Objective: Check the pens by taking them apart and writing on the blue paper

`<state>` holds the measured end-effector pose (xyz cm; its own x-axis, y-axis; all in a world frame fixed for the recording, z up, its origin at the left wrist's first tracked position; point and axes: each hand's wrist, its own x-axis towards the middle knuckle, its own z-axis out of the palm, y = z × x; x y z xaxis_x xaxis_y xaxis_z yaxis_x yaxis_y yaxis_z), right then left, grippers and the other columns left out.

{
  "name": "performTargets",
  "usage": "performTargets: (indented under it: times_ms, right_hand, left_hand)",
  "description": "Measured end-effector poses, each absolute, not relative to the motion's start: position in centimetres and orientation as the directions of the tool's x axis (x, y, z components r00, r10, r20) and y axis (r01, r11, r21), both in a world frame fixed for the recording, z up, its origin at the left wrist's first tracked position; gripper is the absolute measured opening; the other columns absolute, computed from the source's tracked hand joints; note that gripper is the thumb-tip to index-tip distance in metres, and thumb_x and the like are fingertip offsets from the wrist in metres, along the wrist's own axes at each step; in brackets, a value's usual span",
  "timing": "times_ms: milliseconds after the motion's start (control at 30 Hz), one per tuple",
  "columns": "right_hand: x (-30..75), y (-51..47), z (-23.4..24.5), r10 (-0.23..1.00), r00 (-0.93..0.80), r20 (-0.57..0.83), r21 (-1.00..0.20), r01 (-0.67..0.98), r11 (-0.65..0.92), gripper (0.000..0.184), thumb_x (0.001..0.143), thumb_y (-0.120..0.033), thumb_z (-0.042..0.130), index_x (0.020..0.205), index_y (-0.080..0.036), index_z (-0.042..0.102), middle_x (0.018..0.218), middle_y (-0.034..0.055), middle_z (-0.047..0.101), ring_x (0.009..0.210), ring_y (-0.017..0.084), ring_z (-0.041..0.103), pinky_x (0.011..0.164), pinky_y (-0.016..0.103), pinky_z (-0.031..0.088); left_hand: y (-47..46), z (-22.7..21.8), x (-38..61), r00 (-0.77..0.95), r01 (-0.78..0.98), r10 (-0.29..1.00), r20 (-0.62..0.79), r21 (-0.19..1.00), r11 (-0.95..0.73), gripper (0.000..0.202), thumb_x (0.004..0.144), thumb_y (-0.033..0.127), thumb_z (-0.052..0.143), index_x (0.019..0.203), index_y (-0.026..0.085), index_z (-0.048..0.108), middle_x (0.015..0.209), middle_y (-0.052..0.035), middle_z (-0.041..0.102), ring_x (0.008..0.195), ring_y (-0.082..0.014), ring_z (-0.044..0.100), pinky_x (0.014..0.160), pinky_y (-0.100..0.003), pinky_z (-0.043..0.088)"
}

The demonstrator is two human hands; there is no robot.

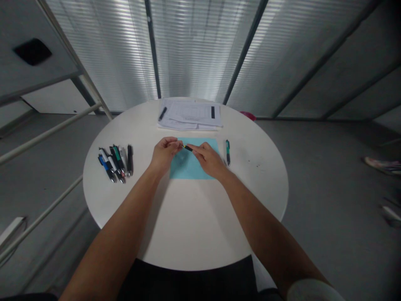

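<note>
Above a light blue sheet [188,167] on the round white table, both hands hold a black pen [188,148] with a yellow band. My left hand [166,151] is closed, thumb and fingers pinching the pen's thin left end. My right hand [208,158] grips the dark barrel from the other side, fingers closed along it. The exact part inside the left fingertips is too small to tell. Just right of the sheet lies a green and black pen [227,152], near my right hand.
Several pens [114,163] in black, white, green and blue lie grouped at the table's left. Printed papers [191,113] with a black pen [162,113] on them are at the back. Small dark bits [258,166] dot the right side. A metal frame [50,133] stands left.
</note>
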<state>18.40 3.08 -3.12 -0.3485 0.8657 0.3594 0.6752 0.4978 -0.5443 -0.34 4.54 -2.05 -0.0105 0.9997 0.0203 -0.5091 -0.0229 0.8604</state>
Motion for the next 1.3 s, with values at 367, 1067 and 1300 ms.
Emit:
performTargets:
  times_ms: [367,1067,1300]
  right_hand:
    - [18.34,2.94,-2.88,0.862,-0.334,0.381,-0.533,0.683,0.5,0.039,0.098,-0.033,0.04,0.134,-0.033,0.055,0.094,0.0049,0.052,0.081,0.016,0.056,0.076,0.032,0.047]
    - [18.21,3.21,-3.04,0.843,-0.321,0.432,-0.592,0.604,0.534,0.035,0.095,-0.037,0.047,0.126,-0.03,0.061,0.096,0.0054,0.052,0.085,0.017,0.055,0.078,0.032,0.048]
    - [18.16,3.05,-2.92,0.841,-0.325,0.432,-0.612,0.58,0.538,0.036,0.096,-0.038,0.044,0.126,-0.029,0.061,0.095,0.0051,0.052,0.088,0.017,0.055,0.083,0.033,0.047]
  left_hand:
    - [4.44,-2.02,-0.37,-0.028,-0.438,1.0,-0.002,0.899,-0.011,0.025,0.068,0.017,0.073,0.085,0.016,0.056,0.079,-0.0044,0.069,0.07,-0.0131,0.066,0.078,-0.033,0.053]
    - [4.14,-1.86,-0.63,0.019,-0.25,1.0,-0.02,0.968,0.024,0.021,0.066,0.031,0.077,0.074,0.016,0.064,0.071,-0.0005,0.059,0.062,-0.0089,0.053,0.056,-0.022,0.043]
    - [4.12,-2.18,-0.62,0.075,-0.252,0.997,0.008,0.968,0.011,0.022,0.068,0.032,0.075,0.082,0.017,0.067,0.073,-0.0004,0.059,0.058,-0.0081,0.051,0.054,-0.022,0.041]
